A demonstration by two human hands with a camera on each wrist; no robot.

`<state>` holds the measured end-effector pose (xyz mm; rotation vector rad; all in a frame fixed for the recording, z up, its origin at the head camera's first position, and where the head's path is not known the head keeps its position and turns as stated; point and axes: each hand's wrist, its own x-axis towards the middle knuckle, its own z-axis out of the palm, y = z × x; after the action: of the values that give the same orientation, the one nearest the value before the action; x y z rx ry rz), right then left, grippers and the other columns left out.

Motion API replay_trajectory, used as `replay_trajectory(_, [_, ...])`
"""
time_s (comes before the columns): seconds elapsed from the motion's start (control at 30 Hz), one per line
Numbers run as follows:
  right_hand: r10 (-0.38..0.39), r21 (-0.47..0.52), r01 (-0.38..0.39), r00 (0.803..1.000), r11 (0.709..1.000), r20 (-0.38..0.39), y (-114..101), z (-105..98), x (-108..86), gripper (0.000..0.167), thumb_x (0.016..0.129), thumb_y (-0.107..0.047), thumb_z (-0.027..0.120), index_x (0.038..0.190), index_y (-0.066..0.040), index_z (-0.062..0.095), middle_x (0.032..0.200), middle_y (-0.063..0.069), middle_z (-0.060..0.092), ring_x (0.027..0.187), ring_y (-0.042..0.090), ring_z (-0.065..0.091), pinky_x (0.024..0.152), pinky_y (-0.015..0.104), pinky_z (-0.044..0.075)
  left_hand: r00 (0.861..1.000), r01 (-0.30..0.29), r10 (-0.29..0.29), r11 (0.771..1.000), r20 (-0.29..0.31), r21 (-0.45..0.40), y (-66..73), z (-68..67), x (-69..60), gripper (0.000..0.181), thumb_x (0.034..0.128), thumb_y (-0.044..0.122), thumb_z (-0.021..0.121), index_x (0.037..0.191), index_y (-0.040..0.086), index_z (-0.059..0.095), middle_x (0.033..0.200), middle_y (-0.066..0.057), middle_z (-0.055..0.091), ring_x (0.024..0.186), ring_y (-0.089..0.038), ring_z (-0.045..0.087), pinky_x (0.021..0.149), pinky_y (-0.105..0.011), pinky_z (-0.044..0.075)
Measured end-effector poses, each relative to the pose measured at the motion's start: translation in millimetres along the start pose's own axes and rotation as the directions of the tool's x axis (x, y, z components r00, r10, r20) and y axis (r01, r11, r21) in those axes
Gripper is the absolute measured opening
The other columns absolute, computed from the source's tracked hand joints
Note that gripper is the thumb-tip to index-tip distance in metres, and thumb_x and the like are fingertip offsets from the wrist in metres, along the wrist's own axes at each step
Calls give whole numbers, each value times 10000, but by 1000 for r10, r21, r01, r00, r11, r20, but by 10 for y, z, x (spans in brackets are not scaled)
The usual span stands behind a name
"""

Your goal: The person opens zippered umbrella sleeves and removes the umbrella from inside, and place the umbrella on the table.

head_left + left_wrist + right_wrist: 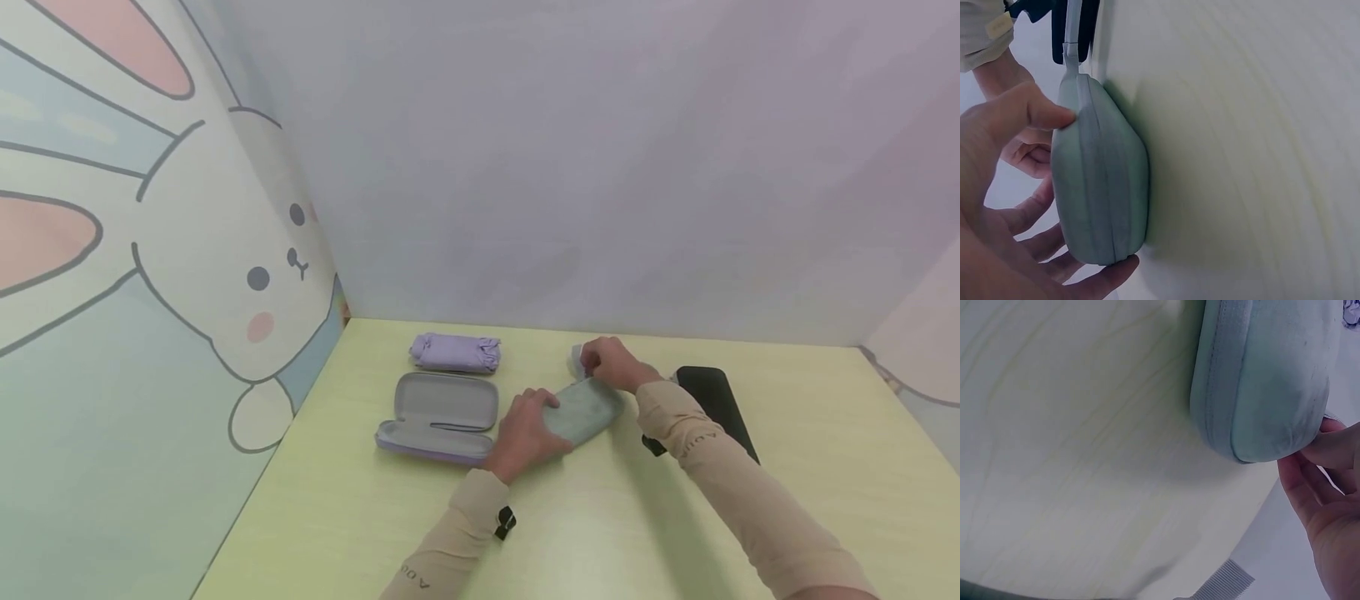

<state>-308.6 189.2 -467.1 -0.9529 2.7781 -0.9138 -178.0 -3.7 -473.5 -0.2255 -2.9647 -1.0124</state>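
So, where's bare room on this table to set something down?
The yellow table lies bare from the flat black oblong object to the right edge, and between beige sleeves, in front of the pale green rounded fabric pouch. It's crowded around that pouch, the left hand, right hand and the open oblong lilac case.

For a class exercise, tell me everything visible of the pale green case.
The pale green case is oblong, rounded at the corners and seemingly fabric, with a greyer stitched band along its side and one face smudged darker. It is angled across the table, inside hidden. The left grip holds its left end; the right grip pinches at its far edge.
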Motion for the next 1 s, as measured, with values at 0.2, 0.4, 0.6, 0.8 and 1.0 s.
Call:
replay_trajectory(0.2, [5, -15, -5, 999, 1000, -44, 20, 34, -24, 193, 685, 165, 561, 727, -2, 650, 699, 47, 634, 664, 199, 573, 636, 362, 482, 1000, -9, 9, 1000, -5, -3, -26, 17, 8, 557, 567, 291, 872, 1044, 177, 608, 1033, 14, 552, 960, -167, 502, 716, -333, 459])
replay_trajectory(0.4, [12, -30, -15, 997, 999, -79, 94, 69, -59, 253, 678, 175, 554, 687, -62, 645, 670, 1, 598, 643, 158, 521, 615, 344, 460, 1000, -14, 14, 1000, -13, 5, -26, 9, 17, 539, 577, 303, 868, 1031, 177, 607, 1028, 13, 558, 955, -168, 505, 715, -342, 458])
replay_trajectory(0.6, [14, -37, -17, 995, 999, -97, 133, 78, -78, 257, 683, 174, 557, 685, -66, 649, 673, -1, 605, 643, 160, 527, 619, 363, 468, 999, -30, 31, 999, -24, 11, -36, 7, 18, 545, 571, 311, 869, 1032, 177, 611, 1018, 10, 569, 960, -177, 510, 703, -336, 452])
replay_trajectory(0.8, [36, -33, -39, 995, 999, -92, 135, 62, -102, 242, 699, 164, 552, 694, -55, 656, 690, 24, 624, 659, 173, 549, 635, 386, 481, 1000, -19, 19, 1000, -24, 1, -67, 18, 24, 553, 554, 308, 874, 1028, 179, 620, 1004, 22, 568, 949, -174, 506, 706, -331, 444])
replay_trajectory(1.0, [44, -39, -48, 993, 998, -109, 154, 29, -168, 251, 669, 179, 531, 668, -47, 640, 678, 17, 603, 649, 169, 525, 628, 366, 465, 1000, -16, 16, 1000, -17, -18, -69, 19, 39, 563, 547, 303, 875, 1034, 172, 625, 1018, 17, 577, 957, -181, 508, 711, -332, 447])
